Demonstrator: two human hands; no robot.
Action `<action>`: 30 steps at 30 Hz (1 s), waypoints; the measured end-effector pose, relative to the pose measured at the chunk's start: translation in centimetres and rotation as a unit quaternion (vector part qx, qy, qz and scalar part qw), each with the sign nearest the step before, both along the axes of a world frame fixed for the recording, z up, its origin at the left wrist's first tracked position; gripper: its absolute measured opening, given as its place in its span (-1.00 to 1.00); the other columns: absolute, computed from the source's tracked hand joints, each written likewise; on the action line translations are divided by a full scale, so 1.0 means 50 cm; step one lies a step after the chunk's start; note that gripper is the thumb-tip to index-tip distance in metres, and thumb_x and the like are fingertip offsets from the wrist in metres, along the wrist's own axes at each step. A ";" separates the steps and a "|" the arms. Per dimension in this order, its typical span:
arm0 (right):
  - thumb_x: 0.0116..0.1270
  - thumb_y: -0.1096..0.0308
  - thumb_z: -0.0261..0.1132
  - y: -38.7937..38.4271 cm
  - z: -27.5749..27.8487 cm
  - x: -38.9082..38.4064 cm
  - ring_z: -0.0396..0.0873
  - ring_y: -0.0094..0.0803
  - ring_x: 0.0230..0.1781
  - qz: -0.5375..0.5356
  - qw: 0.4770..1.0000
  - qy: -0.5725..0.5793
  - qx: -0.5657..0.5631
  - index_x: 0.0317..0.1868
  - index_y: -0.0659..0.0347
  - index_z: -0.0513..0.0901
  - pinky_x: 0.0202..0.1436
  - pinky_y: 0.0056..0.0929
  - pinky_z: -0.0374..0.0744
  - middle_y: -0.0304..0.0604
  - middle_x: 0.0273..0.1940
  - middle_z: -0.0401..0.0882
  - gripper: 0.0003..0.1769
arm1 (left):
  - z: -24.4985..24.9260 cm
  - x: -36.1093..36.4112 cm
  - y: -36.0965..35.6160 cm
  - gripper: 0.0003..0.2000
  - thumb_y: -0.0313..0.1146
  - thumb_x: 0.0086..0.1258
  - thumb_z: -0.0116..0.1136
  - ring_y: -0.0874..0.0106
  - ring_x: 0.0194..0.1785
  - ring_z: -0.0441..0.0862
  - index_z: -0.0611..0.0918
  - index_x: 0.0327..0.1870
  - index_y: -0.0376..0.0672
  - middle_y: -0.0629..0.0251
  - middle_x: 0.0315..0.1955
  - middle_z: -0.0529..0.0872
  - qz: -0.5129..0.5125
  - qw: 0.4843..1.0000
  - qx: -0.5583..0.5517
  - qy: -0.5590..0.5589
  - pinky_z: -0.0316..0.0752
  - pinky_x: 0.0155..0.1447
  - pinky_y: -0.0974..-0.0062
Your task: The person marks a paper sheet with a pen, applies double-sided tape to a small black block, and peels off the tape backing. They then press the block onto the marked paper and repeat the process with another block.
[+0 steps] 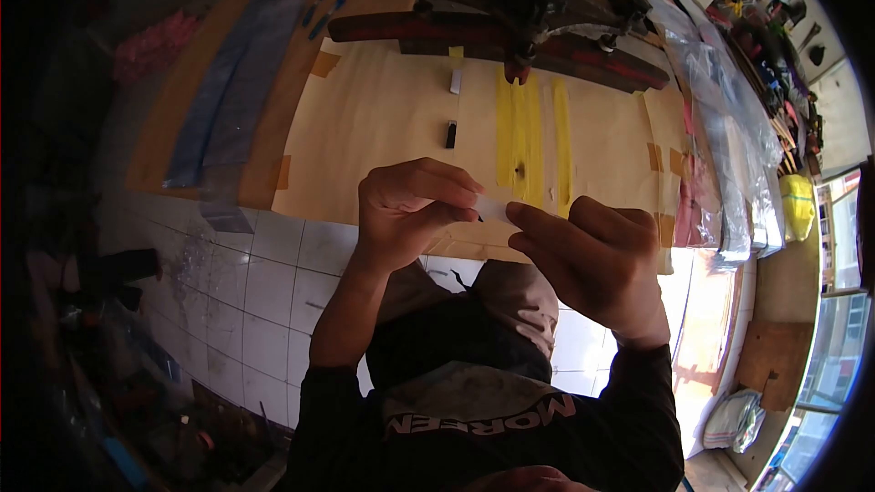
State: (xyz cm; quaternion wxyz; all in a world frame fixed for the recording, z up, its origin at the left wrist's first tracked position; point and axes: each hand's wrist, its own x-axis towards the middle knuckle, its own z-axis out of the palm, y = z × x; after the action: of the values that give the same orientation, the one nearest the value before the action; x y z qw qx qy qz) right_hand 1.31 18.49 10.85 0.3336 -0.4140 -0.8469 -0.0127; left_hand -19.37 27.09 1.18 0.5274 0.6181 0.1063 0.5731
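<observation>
A small whitish strip (492,208) spans the gap between my two hands, above the near edge of the table. My left hand (415,205) pinches its left end between thumb and index finger, and a small dark tip shows just under that thumb. At the right end, my right hand (597,251) has its fingers closed on the strip, the other fingers curled in. Beyond my hands, a small black piece (451,134) and a small white piece (455,82) lie on the pale sheet (365,128) taped to the table. Yellow strips (519,137) run along that sheet to their right.
A dark metal machine with a long reddish bar (410,27) stands across the back of the sheet. Blue pens (326,18) and grey-blue plastic sheets (246,91) lie on the left. Clear plastic (720,118) hangs over the right edge.
</observation>
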 end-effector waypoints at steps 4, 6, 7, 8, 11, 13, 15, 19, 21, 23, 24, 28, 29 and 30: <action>0.08 0.40 0.45 0.006 0.010 0.015 0.43 -0.52 -0.68 -0.009 0.996 -0.086 0.001 -0.06 0.14 0.72 -0.65 -0.46 0.38 -0.34 -0.57 0.30 -0.66 | 0.019 -0.005 -0.003 -0.83 -0.74 0.09 0.40 0.37 -0.25 0.77 0.73 -0.33 -0.29 0.09 -0.28 0.77 0.033 0.989 0.073 0.124 0.70 -0.15 0.49; 0.09 0.37 0.44 0.009 0.016 0.020 0.46 -0.51 -0.66 -0.002 0.993 -0.116 0.000 -0.07 0.12 0.72 -0.63 -0.45 0.40 -0.33 -0.56 0.31 -0.67 | 0.023 -0.006 -0.006 -0.84 -0.74 0.10 0.39 0.38 -0.26 0.77 0.74 -0.33 -0.31 0.11 -0.29 0.77 0.038 0.980 0.103 0.168 0.69 -0.17 0.53; 0.11 0.36 0.43 0.011 0.022 0.022 0.48 -0.50 -0.64 0.010 0.992 -0.126 -0.014 -0.08 0.11 0.71 -0.62 -0.45 0.41 -0.32 -0.55 0.31 -0.68 | 0.022 -0.006 -0.007 -0.84 -0.74 0.11 0.38 0.39 -0.28 0.77 0.74 -0.31 -0.31 0.13 -0.30 0.78 0.034 0.975 0.120 0.184 0.69 -0.18 0.53; 0.12 0.35 0.42 0.011 0.025 0.023 0.49 -0.50 -0.63 0.022 0.990 -0.136 -0.028 -0.08 0.09 0.71 -0.60 -0.45 0.42 -0.32 -0.54 0.31 -0.69 | 0.022 -0.006 -0.008 -0.84 -0.73 0.12 0.37 0.39 -0.30 0.77 0.74 -0.29 -0.31 0.14 -0.31 0.78 0.030 0.970 0.137 0.199 0.69 -0.19 0.54; 0.10 0.38 0.44 0.012 0.028 0.028 0.48 -0.48 -0.65 0.017 0.991 -0.130 -0.032 -0.12 0.11 0.72 -0.61 -0.43 0.42 -0.31 -0.57 0.31 -0.72 | 0.022 -0.010 -0.010 -0.83 -0.72 0.13 0.38 0.39 -0.29 0.78 0.74 -0.26 -0.33 0.12 -0.30 0.79 0.046 0.959 0.173 0.220 0.69 -0.19 0.54; 0.09 0.39 0.47 0.007 0.041 0.026 0.47 -0.48 -0.66 -0.001 0.995 -0.095 -0.029 -0.13 0.12 0.74 -0.62 -0.42 0.41 -0.31 -0.58 0.32 -0.72 | 0.021 -0.010 -0.014 -0.81 -0.71 0.13 0.39 0.39 -0.27 0.78 0.74 -0.23 -0.33 0.11 -0.30 0.79 0.061 0.963 0.152 0.215 0.69 -0.19 0.54; 0.08 0.40 0.49 0.003 0.045 0.024 0.46 -0.47 -0.67 -0.019 0.998 -0.061 -0.026 -0.15 0.13 0.75 -0.62 -0.40 0.40 -0.30 -0.59 0.33 -0.73 | 0.020 -0.009 -0.019 -0.79 -0.71 0.13 0.40 0.38 -0.26 0.79 0.73 -0.20 -0.34 0.09 -0.30 0.79 0.075 0.966 0.131 0.210 0.69 -0.19 0.53; 0.10 0.39 0.53 0.002 0.031 0.015 0.42 -0.48 -0.71 -0.033 0.996 0.061 -0.055 -0.13 0.13 0.78 -0.63 -0.40 0.35 -0.30 -0.63 0.37 -0.72 | 0.018 0.005 -0.035 -0.70 -0.67 0.09 0.45 0.38 -0.25 0.79 0.73 -0.11 -0.32 0.10 -0.31 0.79 0.135 0.966 0.149 0.165 0.68 -0.21 0.56; 0.12 0.37 0.53 0.003 0.017 0.014 0.41 -0.49 -0.71 -0.026 0.994 0.084 -0.061 -0.11 0.13 0.78 -0.63 -0.41 0.33 -0.30 -0.63 0.39 -0.72 | 0.020 0.011 -0.039 -0.67 -0.66 0.07 0.47 0.38 -0.27 0.79 0.73 -0.09 -0.30 0.12 -0.32 0.79 0.161 0.963 0.163 0.144 0.67 -0.22 0.56; 0.14 0.35 0.53 0.002 0.004 0.014 0.41 -0.50 -0.71 -0.020 0.995 0.081 -0.056 -0.12 0.13 0.79 -0.64 -0.42 0.33 -0.30 -0.64 0.41 -0.73 | 0.029 0.013 -0.043 -0.64 -0.64 0.03 0.50 0.38 -0.31 0.78 0.74 -0.09 -0.28 0.14 -0.34 0.80 0.170 0.956 0.190 0.142 0.65 -0.24 0.58; 0.12 0.34 0.53 0.002 -0.002 0.014 0.41 -0.51 -0.71 -0.016 0.995 0.088 -0.042 -0.12 0.12 0.79 -0.64 -0.43 0.33 -0.31 -0.63 0.42 -0.72 | 0.032 0.012 -0.044 -0.64 -0.64 0.03 0.50 0.38 -0.31 0.78 0.74 -0.09 -0.28 0.14 -0.34 0.80 0.172 0.956 0.189 0.141 0.65 -0.24 0.58; 0.11 0.32 0.54 0.001 -0.003 0.014 0.43 -0.52 -0.70 -0.004 0.995 0.096 -0.038 -0.12 0.11 0.79 -0.64 -0.44 0.33 -0.32 -0.63 0.42 -0.71 | 0.030 0.011 -0.043 -0.63 -0.64 0.01 0.50 0.38 -0.33 0.77 0.74 -0.09 -0.27 0.16 -0.33 0.79 0.169 0.954 0.197 0.148 0.66 -0.26 0.57; 0.11 0.31 0.54 0.002 -0.003 0.014 0.43 -0.52 -0.70 0.006 0.995 0.094 -0.036 -0.12 0.10 0.79 -0.64 -0.45 0.33 -0.32 -0.63 0.43 -0.70 | 0.028 0.011 -0.042 -0.64 -0.64 0.01 0.50 0.38 -0.32 0.77 0.74 -0.10 -0.27 0.16 -0.33 0.79 0.165 0.954 0.201 0.146 0.66 -0.27 0.57; 0.11 0.30 0.54 0.002 -0.003 0.015 0.44 -0.53 -0.70 0.016 0.995 0.092 -0.034 -0.11 0.10 0.78 -0.64 -0.45 0.33 -0.33 -0.63 0.43 -0.70 | 0.029 0.011 -0.041 -0.64 -0.64 0.01 0.50 0.38 -0.32 0.77 0.74 -0.10 -0.27 0.16 -0.33 0.79 0.165 0.955 0.200 0.146 0.66 -0.27 0.57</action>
State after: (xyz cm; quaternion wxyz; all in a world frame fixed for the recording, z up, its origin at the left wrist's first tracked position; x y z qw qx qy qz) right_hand 2.07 18.61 10.68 0.3957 -0.4107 -0.8193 0.0594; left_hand -18.83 25.04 2.64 0.2693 0.7616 0.1656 0.5657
